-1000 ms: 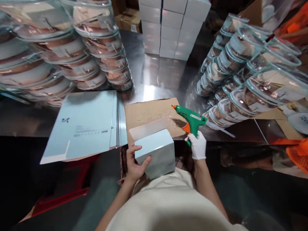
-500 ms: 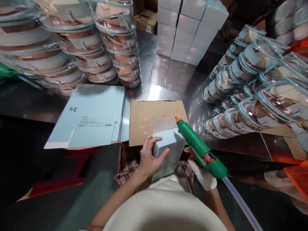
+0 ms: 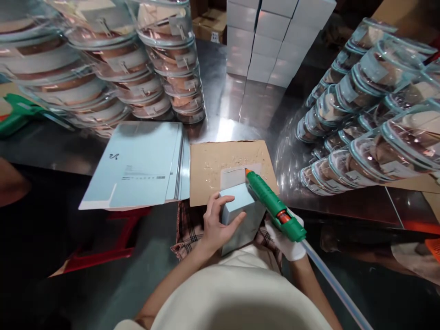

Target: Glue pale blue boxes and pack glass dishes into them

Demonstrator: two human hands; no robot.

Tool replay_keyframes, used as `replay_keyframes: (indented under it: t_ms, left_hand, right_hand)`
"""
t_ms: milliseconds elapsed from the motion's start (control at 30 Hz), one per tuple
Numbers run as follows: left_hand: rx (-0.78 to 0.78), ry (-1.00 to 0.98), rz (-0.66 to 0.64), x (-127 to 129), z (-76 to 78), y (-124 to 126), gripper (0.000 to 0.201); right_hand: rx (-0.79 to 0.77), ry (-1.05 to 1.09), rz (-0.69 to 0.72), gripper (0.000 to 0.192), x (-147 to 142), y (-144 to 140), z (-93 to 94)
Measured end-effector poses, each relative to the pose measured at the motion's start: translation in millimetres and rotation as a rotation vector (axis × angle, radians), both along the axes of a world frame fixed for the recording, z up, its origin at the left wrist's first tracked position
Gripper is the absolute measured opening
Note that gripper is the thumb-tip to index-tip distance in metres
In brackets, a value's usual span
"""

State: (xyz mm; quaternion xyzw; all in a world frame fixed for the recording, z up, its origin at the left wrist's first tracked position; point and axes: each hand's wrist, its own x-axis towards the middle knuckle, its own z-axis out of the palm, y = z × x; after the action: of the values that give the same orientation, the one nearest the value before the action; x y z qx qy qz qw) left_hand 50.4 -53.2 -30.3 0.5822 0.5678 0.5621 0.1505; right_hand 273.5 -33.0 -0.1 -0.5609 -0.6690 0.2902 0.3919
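Note:
My left hand (image 3: 219,224) grips a light blue box (image 3: 244,224), its fingers and thumb bent round the near left corner. From the box's far end a pale flap (image 3: 229,178) lies out over a brown cardboard sheet (image 3: 209,158). In my gloved right hand (image 3: 286,240) is a green glue gun (image 3: 271,197), a long clear glue stick (image 3: 337,286) trailing from its back. The gun's orange nozzle touches the flap or sits just over it. A thin line of glue runs along the flap to the left of the nozzle. The trigger fingers are partly hidden under the gun.
Flat light blue cartons (image 3: 144,165) are piled left of the cardboard. Stacks of clear round tubs (image 3: 184,64) rise at the left; more tubs (image 3: 364,137) lean at the right. White boxes (image 3: 271,46) stand at the back. Another green glue gun (image 3: 17,114) lies far left.
The glue gun's nozzle has moved left along the flap, and a line of glue now shows there. My left hand keeps its hold on the box. The whole view has shifted slightly.

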Motion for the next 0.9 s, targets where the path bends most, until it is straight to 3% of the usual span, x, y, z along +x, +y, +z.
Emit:
replay_keyframes:
  t_ms: [100,200,267,367,500,567,633,700,800,900]
  left_hand:
    - [-0.026,-0.053,0.011,-9,-2.2,-2,0.037]
    - [-0.038,-0.089,0.039,-17,-6.1,-3,0.039]
    - [-0.05,-0.106,0.036,-20,-9.0,-3,0.039]
    - [-0.066,-0.147,-0.001,-24,-12.0,-2,0.04]
    - [-0.054,-0.22,-0.033,-27,-13.8,0,0.04]
    - [-0.066,-0.247,-0.052,-28,-14.2,2,0.04]
    - [-0.079,-0.264,-0.073,-28,-14.5,5,0.041]
    - [-0.07,-0.265,-0.118,-26,-14.3,8,0.043]
    - [-0.04,-0.264,-0.207,-23,-12.9,11,0.045]
    - [-0.039,-0.323,-0.225,-19,-12.7,10,0.046]
  right_hand:
    - [-0.065,0.103,-0.112,0.022,13,10,-13.9]
    - [-0.31,0.35,-0.263,0.029,9,31,-21.6]
    - [-0.453,0.468,-0.278,0.033,0,51,-24.4]
    - [-0.54,0.506,-0.205,0.046,-4,79,-25.0]
    - [-0.562,0.157,-0.25,0.054,18,97,-15.7]
    - [-0.499,-0.027,-0.343,0.05,27,95,-4.7]
    - [-0.379,-0.049,-0.388,0.04,24,88,9.9]
    - [-0.294,0.059,-0.271,0.04,8,82,24.0]
    - [-0.455,0.342,0.127,0.06,-20,81,35.2]
    - [-0.537,0.465,0.273,0.061,-26,84,33.2]
